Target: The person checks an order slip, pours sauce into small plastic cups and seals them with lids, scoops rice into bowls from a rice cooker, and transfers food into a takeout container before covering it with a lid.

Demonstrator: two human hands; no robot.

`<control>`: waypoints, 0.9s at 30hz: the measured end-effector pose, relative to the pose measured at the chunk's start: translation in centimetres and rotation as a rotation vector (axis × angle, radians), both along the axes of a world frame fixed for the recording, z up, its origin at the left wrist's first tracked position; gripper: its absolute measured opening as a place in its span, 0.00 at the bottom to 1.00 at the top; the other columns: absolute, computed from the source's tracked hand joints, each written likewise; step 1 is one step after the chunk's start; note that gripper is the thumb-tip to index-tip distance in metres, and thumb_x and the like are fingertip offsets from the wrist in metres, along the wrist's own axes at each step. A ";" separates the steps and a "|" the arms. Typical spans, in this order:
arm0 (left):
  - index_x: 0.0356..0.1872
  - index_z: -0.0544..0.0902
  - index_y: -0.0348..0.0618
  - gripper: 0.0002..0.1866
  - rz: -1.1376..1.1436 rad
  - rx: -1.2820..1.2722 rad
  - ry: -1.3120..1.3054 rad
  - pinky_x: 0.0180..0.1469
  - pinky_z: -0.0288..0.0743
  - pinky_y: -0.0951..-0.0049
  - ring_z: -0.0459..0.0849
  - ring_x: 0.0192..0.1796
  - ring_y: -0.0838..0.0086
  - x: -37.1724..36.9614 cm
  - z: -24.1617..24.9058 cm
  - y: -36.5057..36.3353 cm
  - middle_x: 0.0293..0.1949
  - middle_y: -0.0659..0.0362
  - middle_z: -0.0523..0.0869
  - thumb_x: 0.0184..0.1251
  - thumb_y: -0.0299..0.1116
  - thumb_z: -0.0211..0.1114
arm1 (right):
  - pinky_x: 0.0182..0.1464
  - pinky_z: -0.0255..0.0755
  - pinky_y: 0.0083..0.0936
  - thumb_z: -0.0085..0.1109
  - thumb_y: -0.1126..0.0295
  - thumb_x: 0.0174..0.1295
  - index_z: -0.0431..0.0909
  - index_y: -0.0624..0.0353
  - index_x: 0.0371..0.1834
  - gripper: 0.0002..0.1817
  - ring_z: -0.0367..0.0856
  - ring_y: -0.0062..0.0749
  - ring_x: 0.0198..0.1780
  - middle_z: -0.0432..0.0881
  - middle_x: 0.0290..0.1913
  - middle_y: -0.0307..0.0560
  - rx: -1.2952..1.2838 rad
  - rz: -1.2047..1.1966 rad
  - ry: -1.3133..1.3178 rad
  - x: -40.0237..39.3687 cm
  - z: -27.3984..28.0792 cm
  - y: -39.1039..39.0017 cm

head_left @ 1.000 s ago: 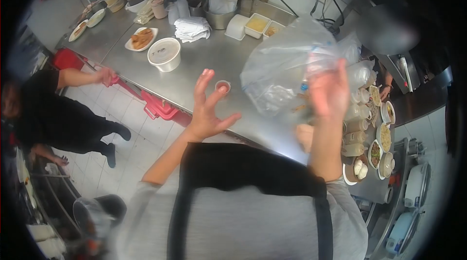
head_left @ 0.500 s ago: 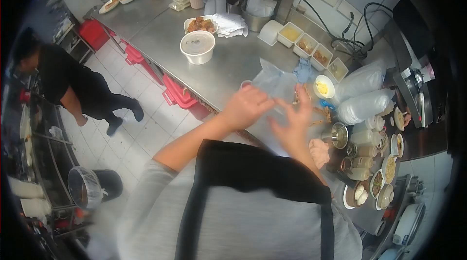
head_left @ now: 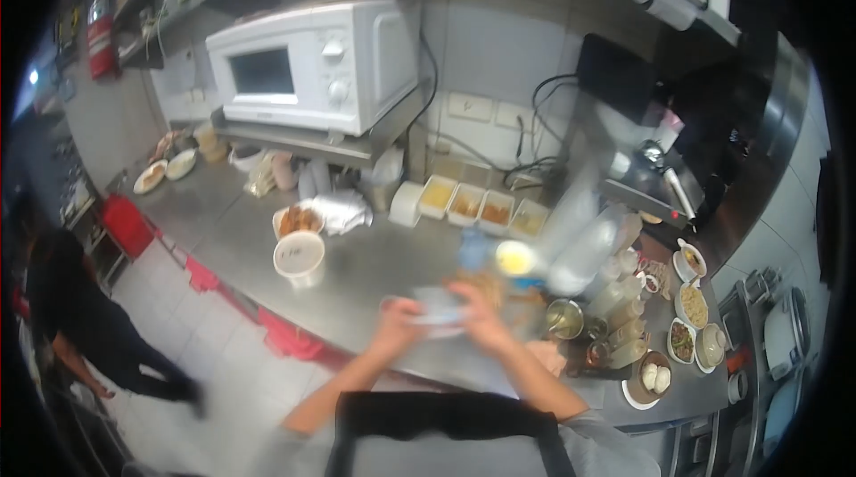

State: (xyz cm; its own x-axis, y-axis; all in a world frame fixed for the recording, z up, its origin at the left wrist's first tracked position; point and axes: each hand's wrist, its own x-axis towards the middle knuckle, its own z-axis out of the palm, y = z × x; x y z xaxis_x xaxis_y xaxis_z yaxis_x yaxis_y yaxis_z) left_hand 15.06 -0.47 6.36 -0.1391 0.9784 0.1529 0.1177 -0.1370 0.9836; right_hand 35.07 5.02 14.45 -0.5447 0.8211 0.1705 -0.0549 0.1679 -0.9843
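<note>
Steel counter [head_left: 223, 241], white-tiled floor [head_left: 259, 401], microwave [head_left: 308, 62] on a raised shelf [head_left: 379, 138]; left hand [head_left: 399, 327] and right hand [head_left: 482, 321] grip translucent plastic [head_left: 439, 306] above the counter's near side, marks on lidded tub [head_left: 300, 263] too blurred to read.

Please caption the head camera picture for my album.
Bare left hand and right hand hold a blurred, pale translucent item above a grey steel counter, near a round white tub.

Blur over left hand [head_left: 399, 325] and right hand [head_left: 486, 321]
Pale item [head_left: 439, 306] between them smeared, form indeterminable; marking [head_left: 293, 254] on tub lid [head_left: 304, 248] illegible; grey shirt [head_left: 446, 461] cut off by lower edge.
</note>
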 end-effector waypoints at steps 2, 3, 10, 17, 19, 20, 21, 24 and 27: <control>0.47 0.68 0.46 0.22 0.196 0.151 0.041 0.41 0.77 0.74 0.79 0.38 0.76 -1.7 -3.4 2.6 0.35 0.63 0.77 0.52 0.16 0.63 | 0.45 0.72 0.26 0.57 0.85 0.43 0.64 0.53 0.64 0.39 0.76 0.28 0.43 0.76 0.46 0.43 -0.297 0.183 0.062 -0.3 2.5 -2.4; 0.48 0.68 0.46 0.23 0.169 0.105 -0.122 0.43 0.77 0.73 0.79 0.38 0.75 -1.6 -2.2 2.2 0.35 0.63 0.76 0.52 0.15 0.63 | 0.45 0.72 0.27 0.57 0.85 0.42 0.64 0.53 0.64 0.39 0.75 0.28 0.43 0.76 0.48 0.44 -0.451 0.280 0.090 -0.3 3.0 -2.9; 0.51 0.68 0.47 0.25 0.042 -0.110 -0.070 0.42 0.73 0.71 0.77 0.37 0.74 -0.4 4.1 -1.4 0.37 0.61 0.72 0.50 0.18 0.64 | 0.35 0.68 0.24 0.60 0.83 0.44 0.68 0.50 0.56 0.32 0.71 0.28 0.28 0.69 0.26 0.38 0.173 -0.005 -0.082 -1.6 -2.5 -0.2; 0.37 0.77 0.43 0.18 0.317 0.282 0.846 0.40 0.71 0.61 0.75 0.37 0.58 -3.6 7.6 -4.1 0.34 0.53 0.72 0.42 0.13 0.55 | 0.38 0.69 0.31 0.60 0.72 0.52 0.81 0.50 0.37 0.09 0.72 0.34 0.36 0.70 0.31 0.45 0.699 0.074 -0.434 -6.8 -3.9 2.6; 0.33 0.79 0.41 0.17 0.312 0.308 0.945 0.43 0.71 0.58 0.75 0.40 0.54 -5.3 7.3 -4.8 0.35 0.51 0.74 0.40 0.13 0.53 | 0.41 0.70 0.32 0.63 0.69 0.51 0.78 0.48 0.46 0.16 0.73 0.38 0.40 0.71 0.39 0.48 0.566 0.111 -0.366 -8.2 -3.5 3.4; 0.32 0.80 0.40 0.16 0.405 0.259 0.975 0.45 0.71 0.57 0.76 0.42 0.53 -7.0 6.2 -4.7 0.36 0.50 0.75 0.41 0.13 0.53 | 0.43 0.71 0.34 0.64 0.68 0.51 0.76 0.46 0.50 0.21 0.73 0.40 0.43 0.70 0.45 0.50 0.395 0.133 -0.225 -9.5 -2.5 2.5; 0.32 0.81 0.39 0.16 0.498 0.209 1.006 0.46 0.71 0.56 0.77 0.44 0.52 -8.8 5.5 -4.9 0.38 0.50 0.76 0.41 0.13 0.52 | 0.45 0.71 0.35 0.66 0.67 0.50 0.73 0.45 0.55 0.25 0.73 0.43 0.46 0.69 0.50 0.52 0.221 0.151 -0.083 -10.5 -1.9 1.9; 0.41 0.81 0.37 0.20 0.565 0.103 1.059 0.52 0.72 0.59 0.76 0.50 0.51 -12.4 5.9 -6.1 0.46 0.47 0.77 0.40 0.16 0.60 | 0.51 0.71 0.39 0.67 0.64 0.49 0.65 0.43 0.62 0.34 0.69 0.48 0.54 0.62 0.60 0.54 0.824 0.129 -0.365 -11.9 -5.6 2.7; 0.47 0.78 0.36 0.26 0.585 -0.005 0.956 0.56 0.71 0.61 0.75 0.53 0.51 -12.9 7.7 -6.5 0.49 0.45 0.76 0.37 0.21 0.68 | 0.56 0.70 0.40 0.64 0.69 0.48 0.71 0.46 0.55 0.27 0.65 0.52 0.60 0.64 0.61 0.55 0.893 0.137 -0.624 -12.7 -10.4 3.0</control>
State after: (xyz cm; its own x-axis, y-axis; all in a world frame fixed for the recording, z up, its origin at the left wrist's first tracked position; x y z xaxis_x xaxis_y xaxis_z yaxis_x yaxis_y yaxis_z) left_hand 2.20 -6.99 14.05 -0.4053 0.8016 0.4396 0.8699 0.1903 0.4551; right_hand 22.33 8.03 4.02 -0.8190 0.4649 0.3363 0.3382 0.8646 -0.3717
